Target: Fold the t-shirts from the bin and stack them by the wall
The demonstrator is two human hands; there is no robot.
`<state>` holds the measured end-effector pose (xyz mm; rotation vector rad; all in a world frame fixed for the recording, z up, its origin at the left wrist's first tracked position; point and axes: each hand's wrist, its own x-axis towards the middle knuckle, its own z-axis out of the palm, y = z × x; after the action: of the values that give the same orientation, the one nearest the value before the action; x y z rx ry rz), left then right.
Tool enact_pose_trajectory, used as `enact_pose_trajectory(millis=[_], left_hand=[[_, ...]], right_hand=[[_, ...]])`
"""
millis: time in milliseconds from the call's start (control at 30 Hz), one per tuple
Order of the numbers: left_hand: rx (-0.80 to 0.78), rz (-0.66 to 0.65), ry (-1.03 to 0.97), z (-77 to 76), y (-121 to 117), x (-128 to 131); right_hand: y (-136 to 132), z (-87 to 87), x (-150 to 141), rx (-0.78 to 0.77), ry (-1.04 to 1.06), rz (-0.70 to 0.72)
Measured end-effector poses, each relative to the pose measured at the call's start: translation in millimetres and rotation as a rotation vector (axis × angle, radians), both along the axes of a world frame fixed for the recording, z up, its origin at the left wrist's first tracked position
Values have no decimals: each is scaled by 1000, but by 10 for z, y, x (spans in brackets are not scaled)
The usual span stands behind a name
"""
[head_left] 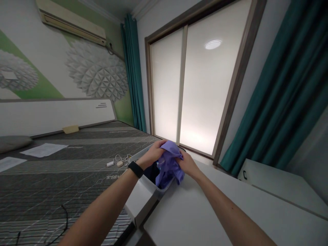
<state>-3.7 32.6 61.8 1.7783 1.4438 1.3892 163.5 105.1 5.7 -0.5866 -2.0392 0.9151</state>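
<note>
A purple cloth [169, 164] is clamped in the left hand [152, 154] and the right hand [188, 164], the fingers closed on its gathered folds. It is held at the rim of a white bin [142, 201], in which dark fabric [151, 173] is seen. A black watch [135, 169] is worn on the left wrist. A white table [189, 218] is seen beside the bin, a striped mattress [64, 191] with papers [44, 150] and a cable [118, 159] on the other side, and a frosted window [200, 85] beyond.
</note>
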Motion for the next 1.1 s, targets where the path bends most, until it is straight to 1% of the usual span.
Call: enact_pose_trajectory(millis=[67, 100, 200, 233, 267, 333, 367, 433, 533, 633, 700, 767, 833, 900, 967, 1033, 1100], left_hand=[[44, -5, 88, -36, -42, -20], [43, -4, 133, -80, -54, -41], [-62, 7, 255, -304, -40, -75], [-78, 17, 292, -392, -23, -63], [-62, 27, 307, -474, -4, -36], [26, 55, 268, -599, 37, 45], [60, 72, 236, -636, 55, 89], [61, 109, 187, -662, 81, 158], [0, 134, 162, -615, 85, 192], [23, 127, 36, -505, 45, 214], [54, 73, -40, -396, 15, 264], [76, 2, -43, -261, -3, 336], [92, -23, -14, -115, -10, 408], [124, 15, 11, 7, -21, 470], [143, 35, 58, 62, -43, 527], [114, 3, 153, 12, -72, 591], [66, -41, 313, -140, -94, 672]], right_hand=[[55, 90, 9, 7, 27, -70], [86, 142, 20, 10, 40, -110], [172, 289, 42, 7, 75, -228], [192, 325, 38, 6, 84, -260], [206, 352, 28, 4, 92, -284], [218, 367, -1, 0, 92, -309], [217, 354, -17, -4, 83, -308], [205, 287, -34, -13, 52, -283], [160, 124, -11, -29, 13, -230], [74, -32, 45, -36, 9, -163], [0, -89, 74, -105, 58, -79], [-70, -86, 97, -215, 131, -17], [-113, -19, 135, -299, 193, -22], [-116, 99, 212, -304, 230, -89], [-84, 244, 336, -297, 281, -181], [-42, 389, 498, -282, 325, -274], [-18, 513, 681, -283, 371, -335]])
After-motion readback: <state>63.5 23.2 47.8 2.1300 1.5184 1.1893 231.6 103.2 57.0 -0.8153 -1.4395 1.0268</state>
